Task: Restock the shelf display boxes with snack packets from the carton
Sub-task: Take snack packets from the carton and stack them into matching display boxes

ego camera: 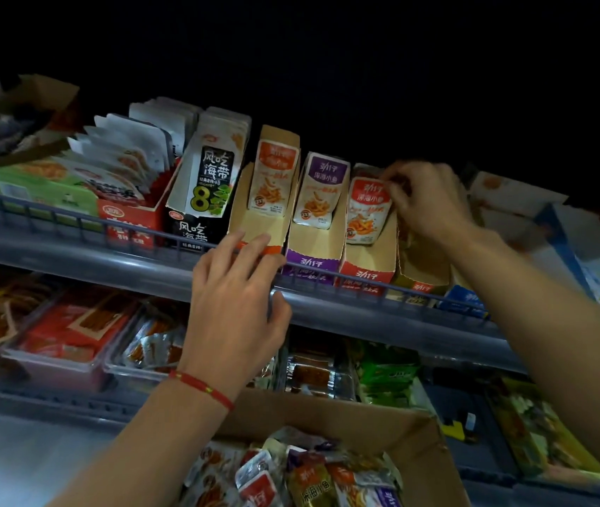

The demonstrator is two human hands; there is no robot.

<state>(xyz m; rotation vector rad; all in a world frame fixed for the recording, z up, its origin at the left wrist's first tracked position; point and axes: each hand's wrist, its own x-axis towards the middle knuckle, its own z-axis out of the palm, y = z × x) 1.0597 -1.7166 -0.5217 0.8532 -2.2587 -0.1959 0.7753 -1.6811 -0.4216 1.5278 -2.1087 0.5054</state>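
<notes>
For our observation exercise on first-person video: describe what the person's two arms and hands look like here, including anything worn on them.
Both forearms are bare, with no sleeves, gloves, rings or watch in view. The left hand has a thin red cord bracelet with small gold-coloured beads around its wrist. The right hand and its wrist carry nothing.

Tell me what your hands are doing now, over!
Left hand open, resting on shelf rail. Right hand pinching at packets in the red box. Carton waiting below. Nothing blocking.

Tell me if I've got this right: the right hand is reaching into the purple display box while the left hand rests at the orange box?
Not quite. In the head view the right hand is at the red display box, not the purple one. The left hand does rest at the orange box.
</notes>
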